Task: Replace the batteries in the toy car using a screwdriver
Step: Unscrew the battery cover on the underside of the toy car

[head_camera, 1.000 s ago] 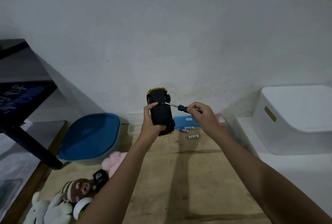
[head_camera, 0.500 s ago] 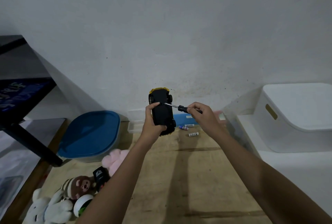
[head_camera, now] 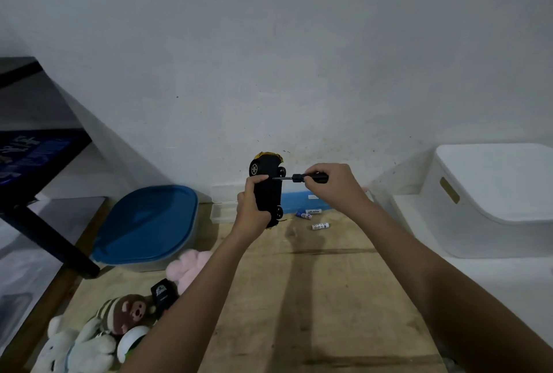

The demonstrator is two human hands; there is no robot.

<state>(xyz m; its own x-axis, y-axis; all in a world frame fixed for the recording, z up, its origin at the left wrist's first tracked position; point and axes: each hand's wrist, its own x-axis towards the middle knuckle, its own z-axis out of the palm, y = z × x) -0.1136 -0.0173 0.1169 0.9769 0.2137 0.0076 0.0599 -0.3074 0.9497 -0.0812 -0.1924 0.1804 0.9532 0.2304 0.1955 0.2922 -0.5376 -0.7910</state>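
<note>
My left hand (head_camera: 253, 206) holds the toy car (head_camera: 268, 190) upright in the air, its black underside turned toward me and yellow bodywork showing at the top. My right hand (head_camera: 332, 184) grips the black handle of a small screwdriver (head_camera: 299, 177), held level. Its metal tip touches the underside of the car near the upper wheels, just beside my left thumb. Three loose batteries (head_camera: 320, 225) lie on the wooden board (head_camera: 314, 298) below my hands, two of them close together near the blue strip.
A blue-lidded container (head_camera: 146, 224) stands at the left, a white storage bin (head_camera: 490, 196) at the right. Plush toys (head_camera: 89, 336) and a pink one (head_camera: 187, 268) lie at the lower left. A black table frame (head_camera: 45, 223) slants down at far left. A wall is close behind.
The screwdriver has levelled out from a slight slope, and my right hand has turned on its handle. The car stays in my left hand at nearly the same spot.
</note>
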